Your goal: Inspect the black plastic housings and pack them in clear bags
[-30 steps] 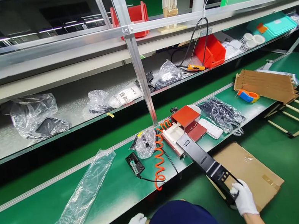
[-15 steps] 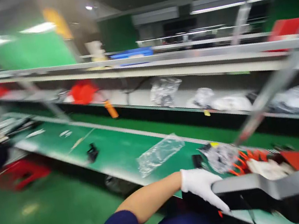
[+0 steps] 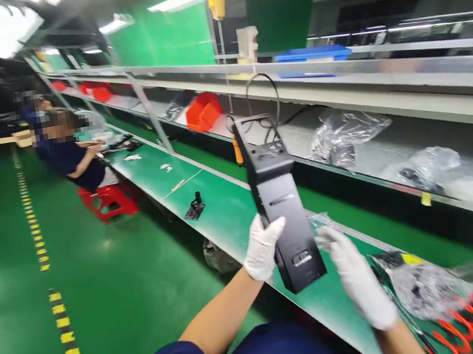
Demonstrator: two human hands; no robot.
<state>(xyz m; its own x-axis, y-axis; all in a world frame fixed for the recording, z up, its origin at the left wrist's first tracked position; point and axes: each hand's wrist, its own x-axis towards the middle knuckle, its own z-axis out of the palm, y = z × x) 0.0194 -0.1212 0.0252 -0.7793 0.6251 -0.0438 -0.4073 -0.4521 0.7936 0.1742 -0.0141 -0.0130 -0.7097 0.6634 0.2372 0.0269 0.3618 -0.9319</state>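
A: ok so where's the long black part [image 3: 291,216] right now?

B: Up in the air in front of the person's chest, over the near edge of the green bench [image 3: 234,217]. It's roughly upright with a bit of a lean, a slot around the middle of its face and an oblong cutout near the bottom end.

A: And who's got it?

B: The left hand [image 3: 264,248], white glove on. It's closed around the left edge, thumb lying across the face.

A: What about the right hand [image 3: 358,280]?

B: Also gloved, just beside the right edge, fingers loosely bent and close together. Can't tell if they touch the part or grip anything. A clear plastic bag [image 3: 321,220] shows just past the fingertips.

A: Other stuff nearby?

B: There's a small black piece [image 3: 195,208] lying further left on the bench. Over on the right there's a bagged bundle [image 3: 427,284] with some yellow on it, plus a coiled orange hose [image 3: 468,322]. A red bin [image 3: 204,112] sits on the lower shelf and a blue tray [image 3: 313,55] on the upper one. Way down the line, a co-worker [image 3: 72,154] sits on a red stool [image 3: 108,201].
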